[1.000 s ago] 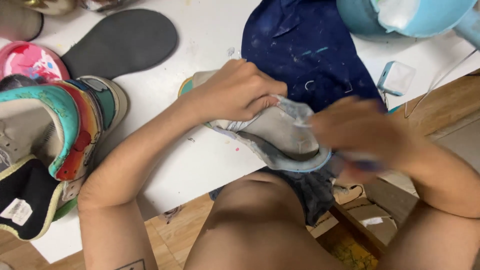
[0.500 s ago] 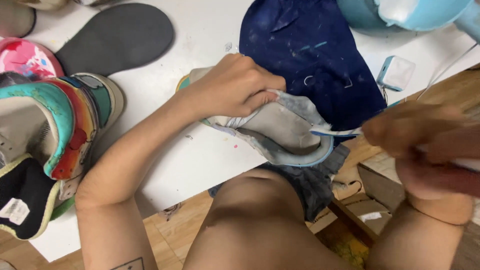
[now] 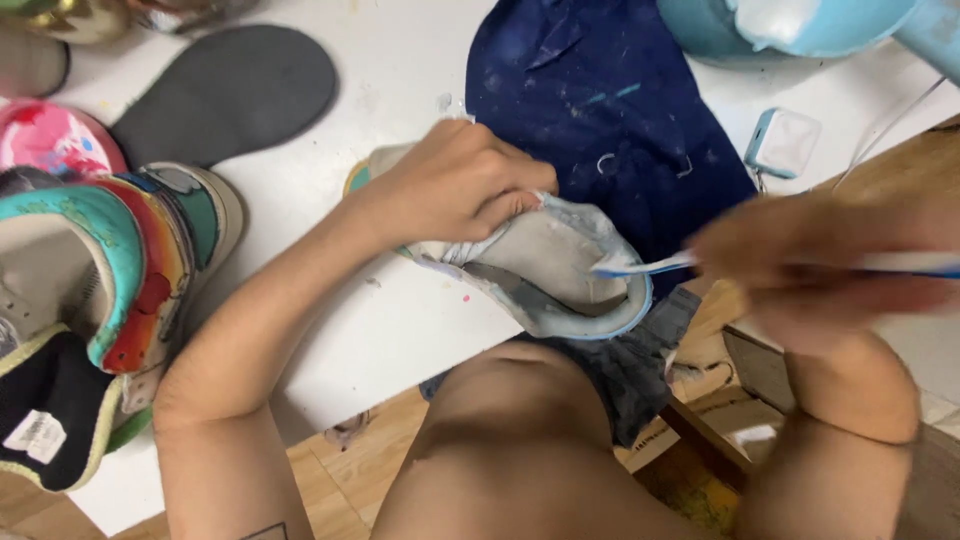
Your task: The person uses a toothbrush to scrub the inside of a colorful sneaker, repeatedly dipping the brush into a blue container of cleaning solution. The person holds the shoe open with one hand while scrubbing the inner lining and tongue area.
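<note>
My left hand [image 3: 455, 185] grips a grey and pale-blue sneaker [image 3: 545, 270] by its upper and holds it at the front edge of the white table [image 3: 400, 330], heel opening toward me. My right hand [image 3: 820, 265], blurred by motion, holds a white and blue toothbrush [image 3: 640, 265]. The brush head touches the inside rim of the sneaker's heel. A dark blue paint-flecked cloth [image 3: 600, 110] lies under and behind the sneaker.
A colourful painted high-top sneaker [image 3: 90, 290] stands at the left. A grey insole [image 3: 225, 90] lies at the back left beside a pink painted shoe [image 3: 50, 140]. A small white charger [image 3: 782, 143] with a cable and a light-blue basin [image 3: 790, 30] sit at the back right.
My right hand pulled away to the right from the sneaker's heel, then swung back so the toothbrush head meets the heel rim. My left hand stayed gripping the sneaker.
</note>
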